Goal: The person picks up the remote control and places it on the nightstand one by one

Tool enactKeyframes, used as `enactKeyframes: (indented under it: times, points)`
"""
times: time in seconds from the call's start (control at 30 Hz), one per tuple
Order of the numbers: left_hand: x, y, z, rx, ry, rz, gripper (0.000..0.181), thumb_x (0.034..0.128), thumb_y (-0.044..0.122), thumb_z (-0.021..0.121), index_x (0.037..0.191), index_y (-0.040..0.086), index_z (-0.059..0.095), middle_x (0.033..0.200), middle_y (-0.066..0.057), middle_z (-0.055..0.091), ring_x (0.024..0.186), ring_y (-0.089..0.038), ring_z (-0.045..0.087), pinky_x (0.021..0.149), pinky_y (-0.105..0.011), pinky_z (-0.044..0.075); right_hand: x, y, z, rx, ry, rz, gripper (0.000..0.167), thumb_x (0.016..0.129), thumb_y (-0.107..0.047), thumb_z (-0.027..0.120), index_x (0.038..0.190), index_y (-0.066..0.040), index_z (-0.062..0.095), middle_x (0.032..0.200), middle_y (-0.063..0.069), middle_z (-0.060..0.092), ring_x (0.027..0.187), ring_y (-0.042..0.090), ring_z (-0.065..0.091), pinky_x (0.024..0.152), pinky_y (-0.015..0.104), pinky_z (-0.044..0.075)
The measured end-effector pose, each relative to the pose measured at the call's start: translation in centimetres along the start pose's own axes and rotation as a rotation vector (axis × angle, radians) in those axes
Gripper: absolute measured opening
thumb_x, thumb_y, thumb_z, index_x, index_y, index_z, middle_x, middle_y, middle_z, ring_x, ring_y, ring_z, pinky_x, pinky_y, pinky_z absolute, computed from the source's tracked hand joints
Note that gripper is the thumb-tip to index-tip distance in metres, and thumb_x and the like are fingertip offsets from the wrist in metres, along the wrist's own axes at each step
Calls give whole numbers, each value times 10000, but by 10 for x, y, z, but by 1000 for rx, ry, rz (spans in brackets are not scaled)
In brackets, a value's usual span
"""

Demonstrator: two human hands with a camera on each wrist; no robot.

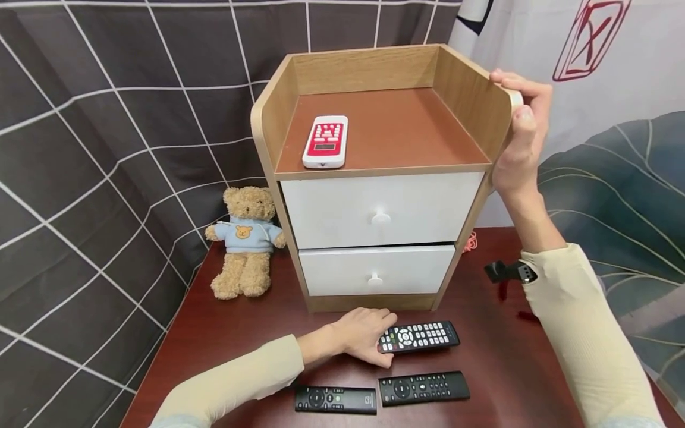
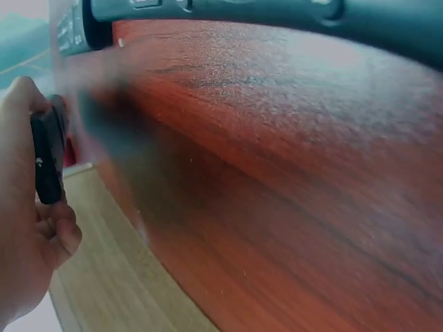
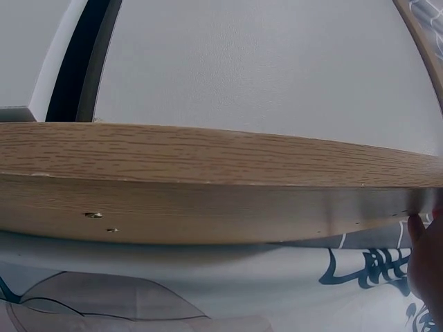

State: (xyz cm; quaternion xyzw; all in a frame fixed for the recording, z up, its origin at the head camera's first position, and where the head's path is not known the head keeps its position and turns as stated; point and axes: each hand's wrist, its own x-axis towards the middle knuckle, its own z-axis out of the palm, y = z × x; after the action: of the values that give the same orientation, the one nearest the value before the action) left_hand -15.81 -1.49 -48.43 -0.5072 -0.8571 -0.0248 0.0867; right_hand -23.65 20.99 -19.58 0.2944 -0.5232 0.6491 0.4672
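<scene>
My left hand (image 1: pixel 363 336) grips the left end of a black remote control (image 1: pixel 423 337) with white buttons, at the foot of the cabinet. In the left wrist view the fingers and thumb hold the remote (image 2: pixel 48 155) by its edges. High on the right, my right hand (image 1: pixel 523 134) grips the side panel (image 1: pixel 473 98) of the small wooden cabinet, with fingers over its upper edge. Only a bit of that hand (image 3: pixel 426 259) shows in the right wrist view. Two white drawers (image 1: pixel 342 208) front the cabinet; the lower one stands slightly out.
A white and red remote (image 1: pixel 325 142) lies on the cabinet's brown top. Two more black remotes, one on the left (image 1: pixel 334 399) and one on the right (image 1: pixel 424 387), lie near the table's front. A teddy bear (image 1: pixel 246 244) in a blue hoodie sits left of the cabinet.
</scene>
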Motion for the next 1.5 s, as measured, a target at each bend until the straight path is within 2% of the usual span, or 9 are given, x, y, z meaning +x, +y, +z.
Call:
enactKeyframes:
  times: [0.2, 0.43, 0.63, 0.73, 0.97, 1.07, 1.2, 1.33, 1.5]
  points:
    - [-12, -8, -20, -40, 12, -5, 510, 691, 564, 712, 946, 183, 487, 827, 95, 510, 665, -40, 511, 531, -166, 405, 1, 0, 2, 17, 5, 1, 295, 841, -155, 380, 1048, -48, 562, 1147, 120, 648, 1167, 287, 540, 1050, 321, 367]
    - [-23, -8, -48, -74, 10, -23, 498, 694, 550, 712, 941, 178, 490, 805, 96, 490, 635, -27, 458, 508, -161, 348, 0, 0, 2, 21, 16, 4, 295, 837, -152, 380, 1041, -47, 564, 1139, 117, 651, 1171, 289, 540, 1052, 318, 367]
    - [-29, -5, -84, -119, -14, -62, 473, 698, 527, 707, 929, 185, 475, 820, 104, 465, 651, -22, 438, 509, -144, 324, -1, 0, 3, 7, 17, 2, 297, 838, -154, 379, 1039, -49, 570, 1143, 116, 654, 1175, 291, 541, 1053, 316, 366]
    - [-30, -4, -106, -136, 0, -89, 462, 697, 510, 708, 915, 190, 458, 814, 110, 446, 644, -21, 429, 503, -140, 318, -1, -1, 4, 7, 19, 4, 300, 835, -156, 381, 1039, -49, 572, 1145, 117, 655, 1179, 291, 541, 1053, 315, 367]
    - [-31, 1, -151, -167, 112, -109, 458, 700, 481, 708, 971, 191, 480, 816, 119, 449, 647, -11, 436, 485, -122, 328, -1, -2, 3, 16, 15, 15, 288, 841, -156, 395, 1051, -46, 558, 1163, 120, 653, 1193, 286, 525, 1052, 314, 363]
    - [-32, 2, -167, -148, 176, -97, 457, 699, 467, 713, 980, 179, 495, 815, 117, 454, 659, -8, 427, 493, -121, 328, 0, -3, 2, 21, 17, 18, 288, 837, -150, 396, 1051, -44, 558, 1163, 123, 654, 1194, 287, 524, 1049, 312, 363]
    - [-28, 0, -192, -102, 262, -93, 427, 706, 453, 715, 907, 173, 462, 792, 103, 444, 641, -21, 409, 489, -142, 325, 2, -5, 0, 19, 25, 15, 286, 833, -137, 394, 1044, -42, 563, 1159, 127, 651, 1193, 287, 524, 1047, 307, 366]
    - [-25, -5, -219, -68, 331, -140, 421, 713, 447, 722, 904, 170, 470, 798, 96, 466, 632, -27, 429, 499, -161, 354, 5, -5, 0, 15, 28, 4, 286, 829, -131, 392, 1034, -39, 568, 1146, 126, 654, 1183, 288, 531, 1049, 310, 369]
    - [-29, -5, -251, -38, 428, -220, 387, 732, 433, 704, 882, 143, 496, 779, 71, 492, 628, -51, 450, 504, -193, 376, 1, -1, 1, 1, 10, -5, 301, 841, -146, 378, 1047, -46, 573, 1143, 112, 659, 1189, 305, 532, 1055, 309, 364]
